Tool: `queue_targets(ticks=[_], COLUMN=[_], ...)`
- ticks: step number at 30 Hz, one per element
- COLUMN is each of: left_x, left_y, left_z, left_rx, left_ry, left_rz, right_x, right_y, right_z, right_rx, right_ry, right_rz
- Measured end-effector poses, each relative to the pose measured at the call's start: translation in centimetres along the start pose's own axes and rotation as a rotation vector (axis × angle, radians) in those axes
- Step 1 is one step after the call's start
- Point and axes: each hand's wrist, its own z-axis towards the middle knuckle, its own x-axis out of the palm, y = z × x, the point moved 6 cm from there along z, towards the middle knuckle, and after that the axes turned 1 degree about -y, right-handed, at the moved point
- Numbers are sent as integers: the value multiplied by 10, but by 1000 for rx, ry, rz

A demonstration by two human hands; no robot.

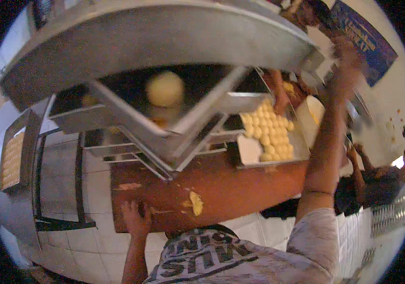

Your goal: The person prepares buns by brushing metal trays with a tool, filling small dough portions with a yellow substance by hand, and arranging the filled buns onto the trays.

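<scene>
My left hand (135, 217) lies on the near left edge of a reddish-brown table (240, 187), fingers spread and holding nothing. My right arm is stretched up to the far right. At its end my right hand (349, 53) is smeared by motion, close to the right end of a large metal tray (164, 40); whether it grips the tray cannot be made out. Below that tray, more metal trays (141, 113) are stacked crosswise, and a pale round dough ball (165, 89) shows in one. A scrap of yellow dough (195, 203) sits on the table between my arms.
On the right, a tray (278, 164) holds rows of dough balls (271, 132) beside a white flat piece (250, 150). Another person's hand (280, 99) reaches into it. More people stand at the right. A filled tray (12, 158) rests at the far left, near a dark metal frame (58, 222).
</scene>
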Motion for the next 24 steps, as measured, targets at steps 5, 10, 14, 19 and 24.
queue_targets(ticks=[5,10,14,19,24], left_x=[15,3,-8,-23,-3], left_y=[-5,-62,-88,-126,-187], left_z=[-11,-8,-13,-11,-20], left_rx=[62,106,-6,140,70], left_ry=[-102,2,43,115,277], left_rz=[-47,-137,-327,-195,-622], right_x=[58,76,73,-9,-32], right_y=[-105,-98,-75,55,121], right_z=[-286,-355,-293,-198,-269], right_rx=[276,85,145,299,276], right_ry=[1165,1060,1059,1089,1576], right_rz=[-172,-188,8,614,1082])
